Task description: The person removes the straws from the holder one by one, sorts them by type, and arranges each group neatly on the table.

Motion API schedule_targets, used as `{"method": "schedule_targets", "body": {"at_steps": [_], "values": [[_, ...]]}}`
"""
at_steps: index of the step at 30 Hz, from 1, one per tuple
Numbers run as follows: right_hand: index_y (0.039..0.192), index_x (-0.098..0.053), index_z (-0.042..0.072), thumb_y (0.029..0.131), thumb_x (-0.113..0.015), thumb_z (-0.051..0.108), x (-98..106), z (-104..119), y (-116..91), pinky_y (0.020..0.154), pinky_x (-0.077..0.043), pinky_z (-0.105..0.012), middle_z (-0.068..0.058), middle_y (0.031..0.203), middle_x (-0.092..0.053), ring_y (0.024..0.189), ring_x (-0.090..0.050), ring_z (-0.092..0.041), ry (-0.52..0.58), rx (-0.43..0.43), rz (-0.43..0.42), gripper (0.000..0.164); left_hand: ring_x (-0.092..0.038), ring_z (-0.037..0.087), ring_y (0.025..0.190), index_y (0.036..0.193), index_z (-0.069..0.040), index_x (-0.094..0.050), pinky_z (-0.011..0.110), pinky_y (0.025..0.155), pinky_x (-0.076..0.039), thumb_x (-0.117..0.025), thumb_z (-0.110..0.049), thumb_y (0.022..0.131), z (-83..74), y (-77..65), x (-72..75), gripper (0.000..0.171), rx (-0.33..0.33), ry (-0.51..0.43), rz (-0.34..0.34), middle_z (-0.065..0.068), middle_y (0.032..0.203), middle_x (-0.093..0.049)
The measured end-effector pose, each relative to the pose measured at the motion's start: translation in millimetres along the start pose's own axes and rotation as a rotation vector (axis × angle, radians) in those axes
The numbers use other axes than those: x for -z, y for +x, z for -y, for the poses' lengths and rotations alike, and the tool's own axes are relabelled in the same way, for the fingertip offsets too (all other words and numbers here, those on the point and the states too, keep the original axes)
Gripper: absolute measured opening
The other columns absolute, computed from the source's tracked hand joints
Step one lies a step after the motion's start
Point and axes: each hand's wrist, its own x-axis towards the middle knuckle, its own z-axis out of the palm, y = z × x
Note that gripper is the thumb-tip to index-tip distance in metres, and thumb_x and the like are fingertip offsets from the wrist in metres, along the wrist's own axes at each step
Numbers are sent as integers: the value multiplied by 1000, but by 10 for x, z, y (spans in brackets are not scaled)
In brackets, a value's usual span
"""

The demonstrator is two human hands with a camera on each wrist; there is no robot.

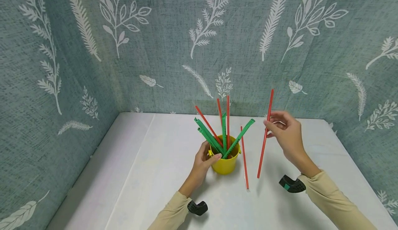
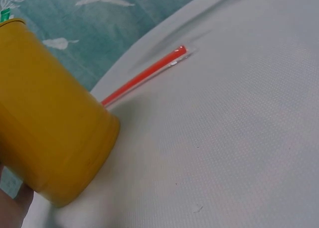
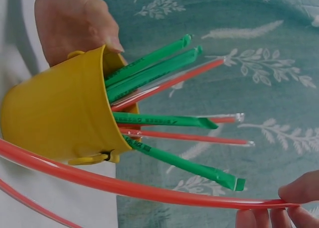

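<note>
A small yellow bucket [image 1: 224, 168] stands on the table, holding several green paper-wrapped straws [image 1: 240, 136] and 3 red straws [image 1: 228, 119] that fan out above its rim. My left hand [image 1: 200, 162] grips the bucket's left side, thumb at the rim. To the right of the bucket, my right hand [image 1: 286, 131] pinches another red straw [image 1: 262, 152] near its upper part and holds it nearly upright, leaning slightly. The right wrist view shows this held straw [image 3: 149, 190] crossing in front of the bucket [image 3: 60, 108].
One red straw [image 1: 245, 164] in clear wrapping lies on the white table [image 1: 161, 174] between the bucket and my right hand. Grey-green cloth [image 1: 168, 43] with white leaf prints hangs behind the table and at its sides.
</note>
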Motion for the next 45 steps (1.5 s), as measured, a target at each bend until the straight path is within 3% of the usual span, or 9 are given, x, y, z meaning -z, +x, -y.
{"method": "schedule_targets", "body": {"at_steps": [7,14,18,19,25,31,37,41,45], "values": [[108,-51,0,80,-63,12,-16,-61,-20,53,-51,-34,-10,86,-53,69,-60,-17,-10,-35,25,33,-40,17,116,130,-22,-35,37,96,-32,-58,-17,83,-18,-6,10,53,24,-23,8,1,127,-45],[111,-52,0,80,-64,17,-40,-170,-23,53,-51,-32,-12,89,-54,70,-60,-16,-53,-88,40,37,-38,22,118,133,-12,-32,39,96,-31,-55,-11,84,-224,-39,-35,54,17,-25,18,10,129,-42],[112,-52,2,80,-64,20,-57,-241,-28,53,-51,-32,-12,90,-54,70,-60,-16,-64,-113,52,38,-38,21,118,132,-12,-32,40,97,-30,-55,-12,84,-264,-52,-47,54,22,-18,12,10,129,-42],[112,-53,3,80,-64,19,-31,-483,17,54,-51,-31,-11,90,-55,70,-60,-15,-8,-101,72,37,-38,20,118,132,-13,-32,40,97,-30,-55,-12,84,-266,-53,-46,54,24,-17,14,10,130,-41],[114,-55,5,79,-65,15,59,-1093,137,51,-50,-32,-11,90,-57,71,-60,-18,139,-98,124,38,-36,19,120,133,-13,-31,38,98,-29,-55,-12,84,-259,-49,-39,55,18,-21,25,9,131,-40],[113,-55,7,78,-66,22,-18,-1008,81,47,-50,-33,-10,90,-56,70,-61,-18,-23,-143,65,40,-37,19,119,133,-14,-31,37,98,-30,-54,-13,84,-256,-52,-35,54,21,-18,29,9,131,-40],[113,-52,1,81,-62,23,-127,-504,-54,51,-51,-33,-14,91,-55,70,-60,-16,-140,-210,71,40,-37,18,119,133,-15,-31,38,97,-30,-55,-14,84,-251,-55,-33,55,31,-14,21,8,131,-41],[112,-51,1,82,-62,18,-145,-469,-56,52,-51,-33,-14,92,-56,70,-60,-14,-149,-256,77,37,-37,19,119,133,-15,-31,39,97,-30,-55,-13,84,-248,-55,-33,55,27,-14,20,9,131,-40],[111,-52,4,81,-63,23,-146,-620,-34,54,-51,-38,-15,93,-56,71,-61,-19,-163,-270,76,37,-37,19,119,133,-14,-31,39,97,-30,-55,-12,84,-246,-52,-35,54,28,-15,23,9,131,-40]]}}
